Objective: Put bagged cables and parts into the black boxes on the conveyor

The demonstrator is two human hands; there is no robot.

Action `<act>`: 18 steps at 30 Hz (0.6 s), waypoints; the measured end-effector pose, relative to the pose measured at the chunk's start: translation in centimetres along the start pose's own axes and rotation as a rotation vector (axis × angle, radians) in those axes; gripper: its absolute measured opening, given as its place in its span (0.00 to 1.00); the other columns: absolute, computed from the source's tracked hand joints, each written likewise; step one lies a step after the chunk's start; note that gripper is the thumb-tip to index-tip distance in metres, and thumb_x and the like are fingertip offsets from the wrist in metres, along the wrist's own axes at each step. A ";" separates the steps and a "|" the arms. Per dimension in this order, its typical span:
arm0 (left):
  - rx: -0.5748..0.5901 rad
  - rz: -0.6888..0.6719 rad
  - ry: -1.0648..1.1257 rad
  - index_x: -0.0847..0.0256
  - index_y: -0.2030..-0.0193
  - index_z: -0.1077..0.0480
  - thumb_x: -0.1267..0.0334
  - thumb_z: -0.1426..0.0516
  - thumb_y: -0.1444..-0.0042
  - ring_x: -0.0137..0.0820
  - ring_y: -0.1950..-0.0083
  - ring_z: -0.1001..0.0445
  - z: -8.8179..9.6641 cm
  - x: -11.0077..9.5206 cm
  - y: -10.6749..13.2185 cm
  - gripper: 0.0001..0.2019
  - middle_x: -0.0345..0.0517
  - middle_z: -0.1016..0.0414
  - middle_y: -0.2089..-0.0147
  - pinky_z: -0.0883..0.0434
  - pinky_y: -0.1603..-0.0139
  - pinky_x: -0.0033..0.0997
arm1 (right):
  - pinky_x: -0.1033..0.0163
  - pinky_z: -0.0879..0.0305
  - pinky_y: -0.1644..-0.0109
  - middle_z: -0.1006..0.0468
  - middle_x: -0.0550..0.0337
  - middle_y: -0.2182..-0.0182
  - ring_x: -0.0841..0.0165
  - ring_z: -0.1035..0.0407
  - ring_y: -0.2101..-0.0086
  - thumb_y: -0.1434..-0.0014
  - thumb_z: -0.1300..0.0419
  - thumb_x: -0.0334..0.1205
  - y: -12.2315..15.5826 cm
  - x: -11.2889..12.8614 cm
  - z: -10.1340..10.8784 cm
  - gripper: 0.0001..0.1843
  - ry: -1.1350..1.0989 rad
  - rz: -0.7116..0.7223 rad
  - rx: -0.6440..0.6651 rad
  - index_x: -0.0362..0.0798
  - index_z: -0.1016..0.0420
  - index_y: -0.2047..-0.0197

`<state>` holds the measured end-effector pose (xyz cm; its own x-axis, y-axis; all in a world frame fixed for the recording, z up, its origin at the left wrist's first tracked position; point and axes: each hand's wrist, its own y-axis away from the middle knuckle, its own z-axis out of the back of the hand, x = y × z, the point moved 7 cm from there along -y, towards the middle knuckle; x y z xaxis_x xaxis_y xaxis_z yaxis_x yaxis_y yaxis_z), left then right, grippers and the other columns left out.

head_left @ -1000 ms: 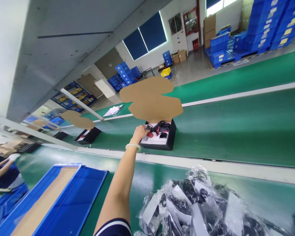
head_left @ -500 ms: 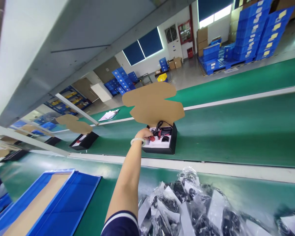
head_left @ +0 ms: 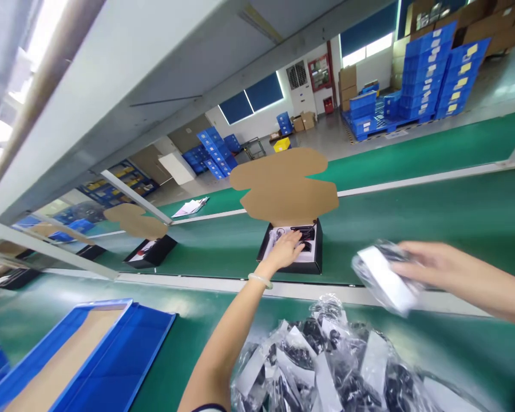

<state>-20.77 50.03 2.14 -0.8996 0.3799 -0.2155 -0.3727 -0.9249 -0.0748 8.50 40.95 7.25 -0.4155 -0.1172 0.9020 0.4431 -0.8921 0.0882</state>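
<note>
My left hand (head_left: 286,250), with a pale bracelet (head_left: 261,280) on its wrist, lies over the contents of an open black box (head_left: 311,267). Its fingers are stretched out and touch a black item inside, partly hiding the white insert. The brown cardboard lid (head_left: 289,197) of this box stands up behind. To the right, my right hand (head_left: 427,266) is closed on a clear plastic bag (head_left: 384,274) with a white paper and something dark in it, held above the bench edge. Below lies a heap of similar bags (head_left: 326,357).
A blue bin (head_left: 124,349) stands at lower left. Another open black box (head_left: 154,254) sits farther left on the green belt (head_left: 412,212). A white rail (head_left: 223,283) runs between bench and belt. A grey shelf (head_left: 154,74) hangs overhead.
My right hand has come into view with a plastic bag. My left hand has moved right and spread its fingers over the box's contents. The box now sits slightly farther right in view.
</note>
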 end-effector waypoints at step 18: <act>-0.088 0.070 -0.018 0.66 0.40 0.35 0.55 0.56 0.34 0.37 0.33 0.40 5.4 0.3 8.6 0.23 0.58 0.35 0.35 0.45 0.31 0.41 | 0.56 0.31 0.58 0.21 0.53 0.64 0.54 0.28 0.62 0.44 0.45 0.63 0.8 -3.6 0.9 0.25 0.272 0.014 0.192 0.49 0.24 0.61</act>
<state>-25.40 42.27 6.65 -0.9269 0.3140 -0.2054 -0.2884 -0.9464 -0.1453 11.08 41.06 4.41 -0.5938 -0.2641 0.7601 0.5809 -0.7944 0.1777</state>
